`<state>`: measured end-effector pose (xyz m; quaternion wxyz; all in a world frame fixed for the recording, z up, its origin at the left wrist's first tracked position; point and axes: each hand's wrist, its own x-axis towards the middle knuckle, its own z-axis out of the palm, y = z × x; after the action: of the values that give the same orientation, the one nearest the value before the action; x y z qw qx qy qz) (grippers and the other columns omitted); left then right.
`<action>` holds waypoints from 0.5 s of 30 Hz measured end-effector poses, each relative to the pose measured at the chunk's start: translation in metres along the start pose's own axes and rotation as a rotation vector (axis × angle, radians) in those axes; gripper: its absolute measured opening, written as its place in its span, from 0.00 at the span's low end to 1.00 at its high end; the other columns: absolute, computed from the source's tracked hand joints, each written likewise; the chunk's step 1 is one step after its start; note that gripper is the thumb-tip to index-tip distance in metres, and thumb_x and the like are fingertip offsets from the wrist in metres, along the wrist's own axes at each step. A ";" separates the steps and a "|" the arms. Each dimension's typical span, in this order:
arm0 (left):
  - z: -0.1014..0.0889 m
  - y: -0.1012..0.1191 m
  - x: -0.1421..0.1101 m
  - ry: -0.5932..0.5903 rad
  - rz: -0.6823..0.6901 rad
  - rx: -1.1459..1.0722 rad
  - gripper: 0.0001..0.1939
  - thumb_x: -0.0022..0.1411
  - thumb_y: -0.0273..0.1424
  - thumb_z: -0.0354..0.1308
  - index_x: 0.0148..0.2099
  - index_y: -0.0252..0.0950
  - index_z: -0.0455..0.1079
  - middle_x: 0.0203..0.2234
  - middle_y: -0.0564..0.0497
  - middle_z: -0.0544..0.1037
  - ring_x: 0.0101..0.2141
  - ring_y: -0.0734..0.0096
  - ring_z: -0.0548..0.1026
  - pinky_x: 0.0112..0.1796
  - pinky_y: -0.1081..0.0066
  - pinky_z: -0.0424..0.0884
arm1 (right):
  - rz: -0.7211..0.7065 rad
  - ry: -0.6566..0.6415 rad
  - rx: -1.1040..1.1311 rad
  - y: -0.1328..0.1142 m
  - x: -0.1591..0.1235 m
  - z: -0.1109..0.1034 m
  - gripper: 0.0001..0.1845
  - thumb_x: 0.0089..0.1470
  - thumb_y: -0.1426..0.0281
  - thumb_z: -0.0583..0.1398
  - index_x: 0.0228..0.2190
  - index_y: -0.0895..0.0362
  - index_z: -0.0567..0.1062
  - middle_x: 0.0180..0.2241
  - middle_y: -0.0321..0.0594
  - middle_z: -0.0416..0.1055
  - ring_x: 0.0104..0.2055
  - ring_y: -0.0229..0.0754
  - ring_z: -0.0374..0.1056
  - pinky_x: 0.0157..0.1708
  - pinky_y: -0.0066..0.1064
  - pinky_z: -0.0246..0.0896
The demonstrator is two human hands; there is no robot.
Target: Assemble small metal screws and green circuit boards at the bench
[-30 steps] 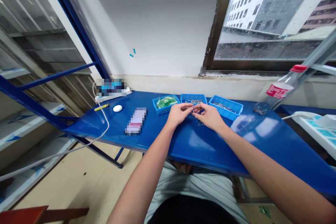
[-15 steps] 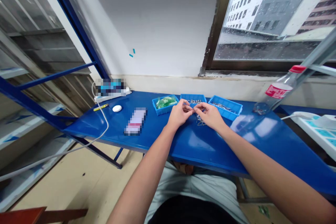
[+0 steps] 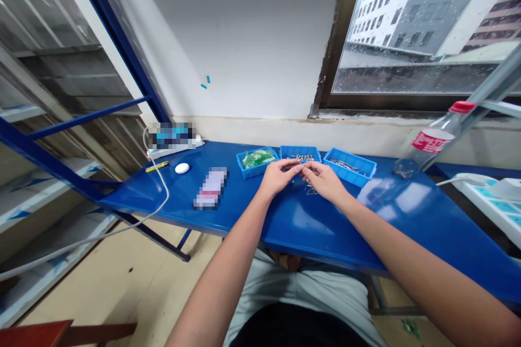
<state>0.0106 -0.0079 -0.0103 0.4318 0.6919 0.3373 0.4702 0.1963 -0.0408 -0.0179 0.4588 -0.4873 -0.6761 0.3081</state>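
Note:
My left hand (image 3: 277, 178) and my right hand (image 3: 323, 180) meet over the blue table, fingertips pinched together. Whatever lies between the fingers is too small to make out. Below my right fingers, thin metal pieces (image 3: 311, 191) lie on the tabletop, partly covered by the hand. Just behind the hands stands a blue bin (image 3: 299, 149) with small shiny metal parts (image 3: 303, 158). To its left, another blue bin (image 3: 251, 173) holds a green plastic bag (image 3: 258, 159). On the right, a third blue bin (image 3: 362, 178) contains long thin metal pieces (image 3: 344, 165).
A blurred-out flat rectangle (image 3: 210, 188), a white round object (image 3: 182, 168) and a yellow-handled tool (image 3: 157, 167) lie on the left. A plastic bottle (image 3: 432, 141) stands at the right by a metal post. A white cable (image 3: 166, 195) hangs over the table's left edge.
My left fingers have straightened and lowered slightly, uncovering more of the middle bin's parts. Both hands stay together in nearly the same place.

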 end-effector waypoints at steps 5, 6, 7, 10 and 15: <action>-0.002 -0.002 0.001 -0.012 0.043 0.006 0.17 0.63 0.42 0.66 0.46 0.35 0.83 0.45 0.42 0.85 0.47 0.57 0.81 0.52 0.61 0.74 | -0.022 -0.020 0.003 0.003 0.002 -0.002 0.16 0.62 0.56 0.60 0.40 0.53 0.81 0.37 0.40 0.81 0.39 0.48 0.76 0.40 0.38 0.71; -0.002 -0.003 0.002 0.004 0.039 -0.011 0.17 0.62 0.42 0.67 0.45 0.34 0.82 0.44 0.42 0.85 0.46 0.58 0.81 0.51 0.61 0.75 | -0.017 -0.031 -0.006 0.002 0.002 -0.002 0.16 0.62 0.56 0.60 0.41 0.53 0.82 0.37 0.40 0.82 0.38 0.48 0.77 0.40 0.38 0.71; -0.002 -0.004 0.003 0.025 0.035 -0.030 0.17 0.60 0.42 0.68 0.43 0.34 0.82 0.43 0.42 0.85 0.45 0.58 0.81 0.51 0.62 0.75 | -0.007 -0.040 -0.014 0.001 0.001 -0.002 0.16 0.61 0.56 0.60 0.41 0.52 0.82 0.37 0.40 0.82 0.38 0.48 0.77 0.38 0.38 0.71; -0.001 -0.006 0.005 0.097 0.022 -0.090 0.16 0.56 0.41 0.72 0.38 0.33 0.80 0.40 0.42 0.84 0.43 0.61 0.81 0.49 0.63 0.75 | 0.022 -0.039 -0.039 -0.002 0.000 -0.001 0.16 0.61 0.55 0.61 0.40 0.53 0.82 0.36 0.39 0.82 0.36 0.48 0.76 0.36 0.37 0.70; 0.000 -0.009 0.006 0.114 0.008 -0.125 0.18 0.52 0.42 0.74 0.33 0.32 0.77 0.37 0.43 0.83 0.42 0.62 0.81 0.48 0.63 0.75 | 0.021 -0.018 -0.040 -0.005 -0.002 -0.001 0.15 0.60 0.57 0.61 0.38 0.53 0.82 0.35 0.40 0.82 0.36 0.47 0.76 0.36 0.36 0.71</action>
<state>0.0120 0.0003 -0.0163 0.4520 0.6370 0.3286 0.5309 0.1953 -0.0443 -0.0142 0.4397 -0.5007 -0.6810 0.3037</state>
